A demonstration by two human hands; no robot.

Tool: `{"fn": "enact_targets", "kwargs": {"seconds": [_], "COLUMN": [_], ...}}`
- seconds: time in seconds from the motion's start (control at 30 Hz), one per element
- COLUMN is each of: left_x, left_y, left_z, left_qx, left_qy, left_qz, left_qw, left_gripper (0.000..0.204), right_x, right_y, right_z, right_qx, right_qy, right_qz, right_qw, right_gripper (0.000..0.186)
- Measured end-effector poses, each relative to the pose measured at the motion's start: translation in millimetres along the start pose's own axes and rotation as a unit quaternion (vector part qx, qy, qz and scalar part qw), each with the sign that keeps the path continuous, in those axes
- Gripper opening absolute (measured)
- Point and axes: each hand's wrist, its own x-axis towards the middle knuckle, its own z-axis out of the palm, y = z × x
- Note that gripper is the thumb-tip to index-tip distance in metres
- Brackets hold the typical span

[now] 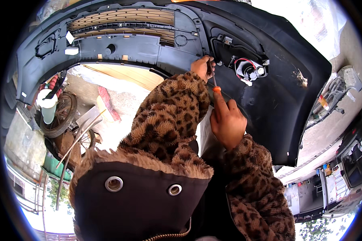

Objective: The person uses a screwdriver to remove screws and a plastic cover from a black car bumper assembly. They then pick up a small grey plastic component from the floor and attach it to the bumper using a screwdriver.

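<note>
Over pale ground [348, 48], clasping an orange-handled screwdriver [216, 88] in the right hand [229, 124], shaft-first beside the curled left hand [200, 68] at the dark bumper [132, 46], left of a lamp [250, 73] with red wire [245, 60]. Cannot tell the left hand's exact hold.

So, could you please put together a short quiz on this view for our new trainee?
1. Which hand grips the orange-handled screwdriver?
2. True or false: the fog lamp lies to the right of the left hand in the picture.
3. Fill in: the wire looping over that lamp is ____.

Key: 1. The right hand. 2. True. 3. Red.
</note>
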Motion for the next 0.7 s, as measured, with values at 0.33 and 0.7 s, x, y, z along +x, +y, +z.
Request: {"fn": "enact_targets", "kwargs": {"seconds": [0.33,0.7], "left_x": [39,-44], "left_y": [21,-6], "left_z": [-14,7], "left_qx": [-0.033,-0.151], "left_qy": [-0.014,-0.151], "left_qz": [-0.167,-0.083], "left_qw": [0.985,0.973], "left_gripper": [0.026,0.025], "right_x": [38,38], "right_y": [5,0], "right_z": [-18,1], "right_qx": [0.064,0.572], "right_qy": [0.001,0.047], "right_qz": [0.056,0.381], "right_qw": [0.996,0.725], "right_gripper": [0.046,0.032]}}
